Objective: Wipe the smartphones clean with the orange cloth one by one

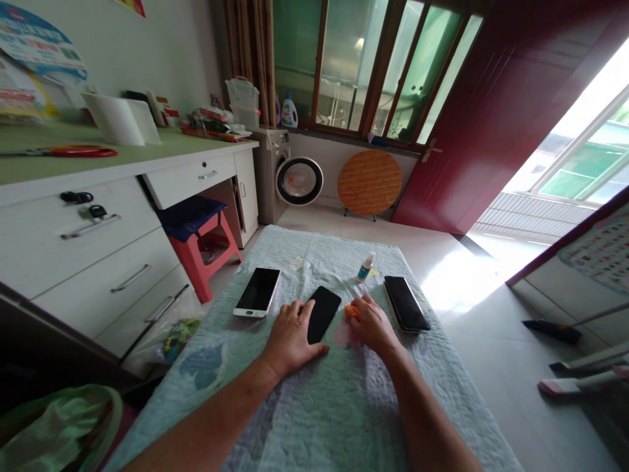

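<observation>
A black phone [325,311] lies in the middle of the cloth-covered table, and my left hand [291,335] grips it by its left side and lower end, thumb at the bottom. Just right of it, my right hand [372,324] is closed on an orange cloth [352,312], apart from the phone. To the left lies a white phone [258,292] with a dark screen. Beyond my right hand stands a small spray bottle [365,268] with a blue label. Another dark phone [405,304] rests at the right, near the table's edge.
The quilted cloth [324,246] covers the table. A red stool [206,252] with a dark cushion stands at the left beside a white desk [103,242]. Farther back are a washing machine [268,164] with its door open and a round wooden board [369,182].
</observation>
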`<control>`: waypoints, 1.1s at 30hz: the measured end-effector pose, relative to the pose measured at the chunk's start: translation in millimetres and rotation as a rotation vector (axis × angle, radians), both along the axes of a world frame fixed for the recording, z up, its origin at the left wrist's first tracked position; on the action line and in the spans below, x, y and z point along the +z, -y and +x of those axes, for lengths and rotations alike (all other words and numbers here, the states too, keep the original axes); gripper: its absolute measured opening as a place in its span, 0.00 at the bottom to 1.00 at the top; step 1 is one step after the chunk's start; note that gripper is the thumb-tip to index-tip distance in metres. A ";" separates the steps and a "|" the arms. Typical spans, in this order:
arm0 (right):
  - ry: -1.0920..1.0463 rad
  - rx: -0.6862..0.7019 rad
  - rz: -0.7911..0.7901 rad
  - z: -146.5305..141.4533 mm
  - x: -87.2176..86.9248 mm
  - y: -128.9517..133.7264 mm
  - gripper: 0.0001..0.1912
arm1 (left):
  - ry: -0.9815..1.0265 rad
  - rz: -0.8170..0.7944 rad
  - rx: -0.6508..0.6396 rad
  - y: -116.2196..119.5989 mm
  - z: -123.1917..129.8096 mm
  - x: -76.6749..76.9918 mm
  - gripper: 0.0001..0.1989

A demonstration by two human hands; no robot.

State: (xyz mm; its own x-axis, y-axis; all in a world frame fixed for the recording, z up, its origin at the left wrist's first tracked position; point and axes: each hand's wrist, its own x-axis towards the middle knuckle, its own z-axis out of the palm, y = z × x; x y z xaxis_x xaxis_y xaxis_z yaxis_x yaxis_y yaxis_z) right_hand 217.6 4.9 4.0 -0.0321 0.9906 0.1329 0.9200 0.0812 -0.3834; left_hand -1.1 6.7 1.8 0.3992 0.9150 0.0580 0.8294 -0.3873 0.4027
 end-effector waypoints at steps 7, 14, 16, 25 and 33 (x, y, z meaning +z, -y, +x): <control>-0.027 0.010 0.037 3.8 -4.0 -1.8 0.06 | 0.073 -0.191 -0.253 -6.0 -21.8 9.0 0.51; -0.127 -0.035 0.125 3.6 -0.8 -3.9 0.10 | 0.217 -0.248 -0.273 -3.0 -17.4 9.3 0.41; -0.238 -0.060 0.144 2.8 -0.9 -5.1 0.09 | 0.212 -0.226 -0.247 -0.7 -12.8 9.1 0.39; -0.784 -0.045 0.015 -1.9 -13.5 -9.4 0.15 | 0.157 -0.054 -0.193 7.6 -0.3 6.6 0.29; -0.558 -0.013 0.120 -10.8 -7.3 -5.3 0.09 | 0.134 -0.024 -0.209 8.7 -0.9 5.5 0.27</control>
State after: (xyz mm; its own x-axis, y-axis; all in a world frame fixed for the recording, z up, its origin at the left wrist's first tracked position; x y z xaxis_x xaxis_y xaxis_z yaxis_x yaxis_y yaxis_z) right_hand 206.8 10.2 -3.3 0.0876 0.9674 0.2378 0.5820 0.1441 -0.8003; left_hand -2.1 -2.0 7.2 0.5702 0.8151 0.1026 0.6707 -0.5340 0.5148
